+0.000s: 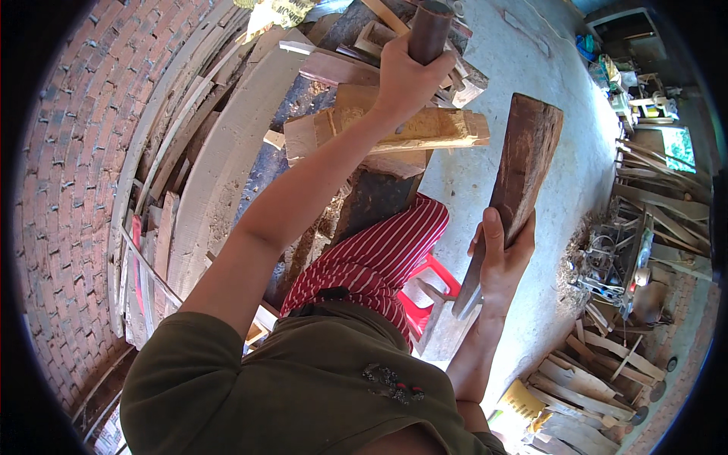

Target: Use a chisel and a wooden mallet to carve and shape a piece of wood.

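My left hand (pixel 409 83), at the end of a raised arm, is closed round a dark wooden cylinder (pixel 431 34) with a flat round end. Below its wrist, a yellowish block of wood (pixel 447 130) lies across other timber on the work stand. Off to the right, my right hand (pixel 504 262) grips a long, dark brown piece of wood (pixel 527 152), broad at the far end, with its thumb along the near face. A flat grey end (pixel 469 284) sticks out below that hand; whether it is metal or wood I cannot tell.
Long planks (pixel 227 152) lean along a brick wall (pixel 76 152) on the left. Scrap wood and shavings surround the work stand. A red plastic stool (pixel 425 303) is beside my striped trouser leg (pixel 379 258). Tools and boards (pixel 607 379) line the right side.
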{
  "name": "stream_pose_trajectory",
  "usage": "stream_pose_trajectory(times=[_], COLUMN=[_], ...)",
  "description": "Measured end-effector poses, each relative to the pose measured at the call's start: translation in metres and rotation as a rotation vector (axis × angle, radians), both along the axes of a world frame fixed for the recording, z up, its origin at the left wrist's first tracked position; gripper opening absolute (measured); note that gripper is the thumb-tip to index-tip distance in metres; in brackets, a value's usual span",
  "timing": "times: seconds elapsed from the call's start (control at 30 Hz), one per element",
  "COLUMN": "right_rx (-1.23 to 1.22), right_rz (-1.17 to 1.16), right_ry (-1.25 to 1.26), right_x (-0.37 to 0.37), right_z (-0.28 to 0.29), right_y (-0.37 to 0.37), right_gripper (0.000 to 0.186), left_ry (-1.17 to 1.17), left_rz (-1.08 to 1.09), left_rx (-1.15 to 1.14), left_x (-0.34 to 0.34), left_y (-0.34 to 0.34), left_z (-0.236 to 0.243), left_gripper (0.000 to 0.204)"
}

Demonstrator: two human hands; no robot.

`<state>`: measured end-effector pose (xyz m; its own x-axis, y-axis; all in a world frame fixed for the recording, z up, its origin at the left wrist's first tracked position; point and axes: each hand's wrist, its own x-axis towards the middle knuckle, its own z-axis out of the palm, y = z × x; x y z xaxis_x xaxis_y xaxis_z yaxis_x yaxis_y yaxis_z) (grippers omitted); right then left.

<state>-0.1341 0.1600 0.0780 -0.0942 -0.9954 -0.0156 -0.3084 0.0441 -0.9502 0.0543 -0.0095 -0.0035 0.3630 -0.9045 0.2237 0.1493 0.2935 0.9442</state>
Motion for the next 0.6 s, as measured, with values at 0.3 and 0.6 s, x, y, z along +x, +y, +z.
stream_pose_trajectory(times=[0.3, 0.6], right_rx=[-0.341, -0.219], right_rz=[-0.002, 0.027], right_ry=[-0.041, 0.281], right_x=[-0.003, -0.007], right_z=[0.028, 0.024], right_y=[0.005, -0.005], right_gripper=[0.055, 0.054], left_ry=[-0.208, -0.463], left_rz=[0.069, -0.049], left_rx=[-0.202, -0.353], left_x=[-0.043, -0.067], left_y=[0.038, 0.066], left_z=[-0.003, -0.020], left_gripper=[0.032, 0.027])
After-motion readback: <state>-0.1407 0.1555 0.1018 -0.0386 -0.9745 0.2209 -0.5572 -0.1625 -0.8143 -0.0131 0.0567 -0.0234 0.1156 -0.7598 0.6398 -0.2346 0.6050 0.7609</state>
